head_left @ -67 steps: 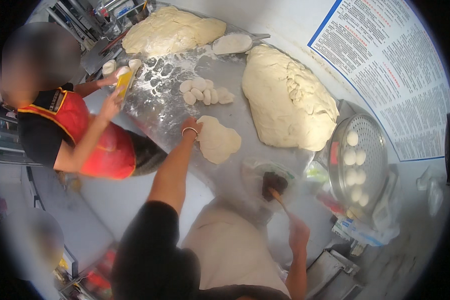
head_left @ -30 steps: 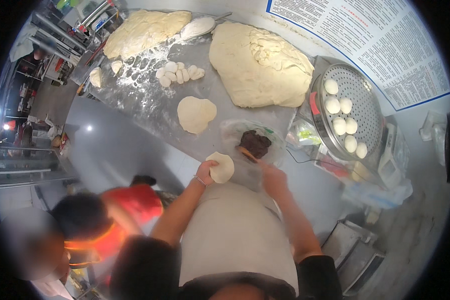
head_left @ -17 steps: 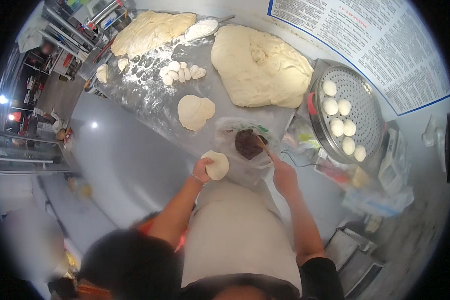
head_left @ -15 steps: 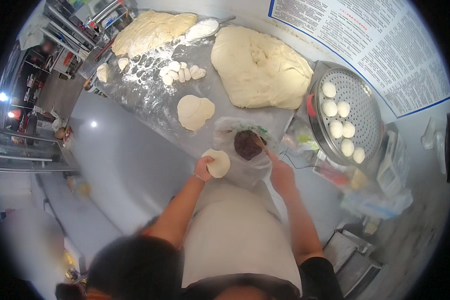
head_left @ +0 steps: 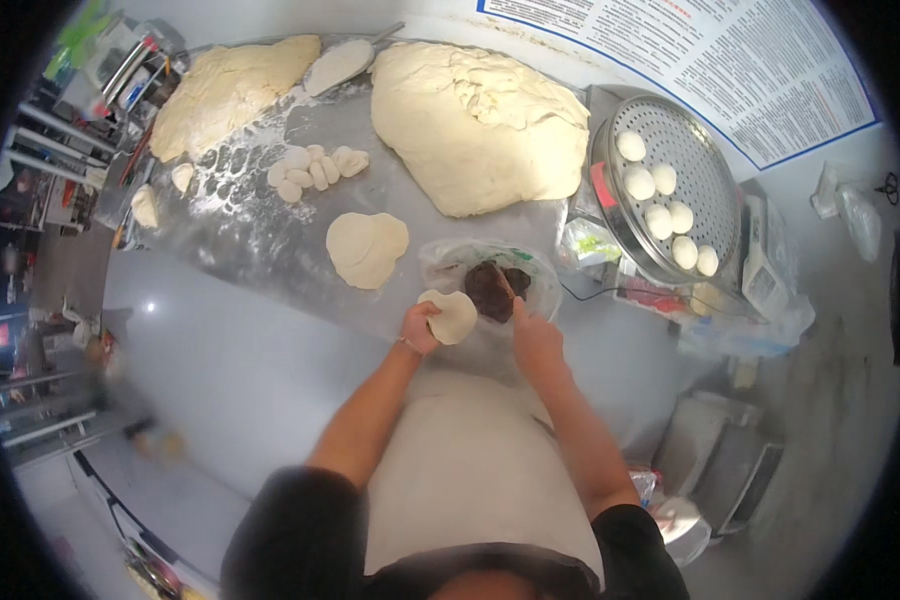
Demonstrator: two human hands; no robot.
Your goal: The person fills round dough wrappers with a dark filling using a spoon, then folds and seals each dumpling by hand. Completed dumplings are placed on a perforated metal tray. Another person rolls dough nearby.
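My left hand (head_left: 419,328) pinches the edge of a flat round dough wrapper (head_left: 455,320), held up in front of me with the thumb on its upper face. Just right of it, my right hand (head_left: 537,347) grips a thin brown stick or spatula (head_left: 506,284). The tool's far end is in a dark brown paste (head_left: 483,292), which lies in an open clear plastic bag (head_left: 543,283) at the table's near edge. Beyond the bag, to the left, two overlapping flat dough rounds (head_left: 366,250) rest on the table.
A large dough mass (head_left: 485,130) covers the middle back. Several small dough pieces (head_left: 315,172) lie left, near a floured dough sheet (head_left: 225,95) and a flour scoop (head_left: 338,68). On the right, a perforated steamer tray (head_left: 705,170) carries several white dough balls (head_left: 639,182).
The view has shifted, so the table's things sit farther left. My left hand has brought the wrapper closer to the paste. My right hand and its tool have moved left over the paste.
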